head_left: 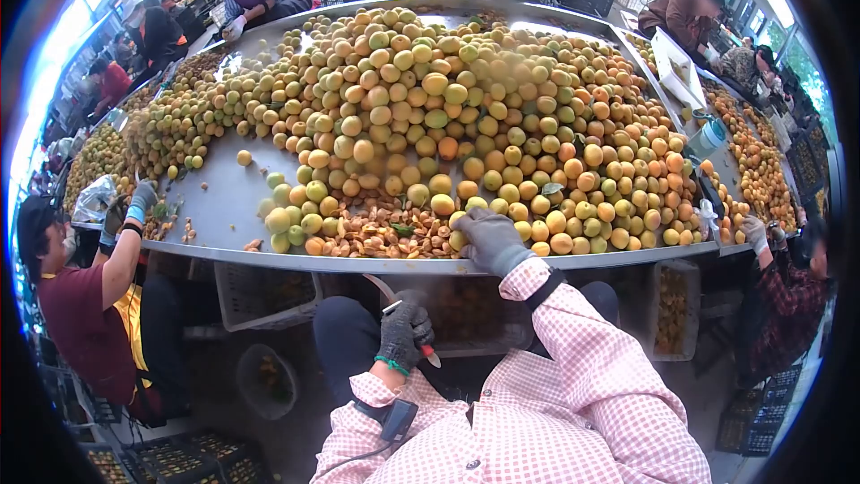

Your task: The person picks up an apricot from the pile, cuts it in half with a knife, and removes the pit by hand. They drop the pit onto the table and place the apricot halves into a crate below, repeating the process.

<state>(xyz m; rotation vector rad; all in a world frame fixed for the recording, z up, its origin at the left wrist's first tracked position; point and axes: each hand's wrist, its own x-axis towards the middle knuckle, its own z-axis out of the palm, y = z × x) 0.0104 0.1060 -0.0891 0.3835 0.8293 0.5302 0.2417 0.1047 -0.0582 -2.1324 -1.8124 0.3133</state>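
Note:
My left hand [405,333], in a dark grey glove, is closed around a knife with a red handle [431,355]. Its curved blade [382,289] points up toward the table edge. In a lighter grey glove, my right hand [493,242] rests at the front rim of the metal table [215,246], with its fingers curled among the fruit. Whatever those fingers hold is hidden. Just beside the fingertips are yellow-green apricots [442,204]. A heap of brown pits and split pieces [385,231] lies left of that hand, and a large pile of apricots [394,90] rises behind.
A co-worker in a dark red shirt [90,332] sits at the left, and other people work around the table. Under the table are a white crate [264,291] and a second crate [672,309]. A bucket [267,381] stands on the floor. A light-blue bottle [708,139] is at the right.

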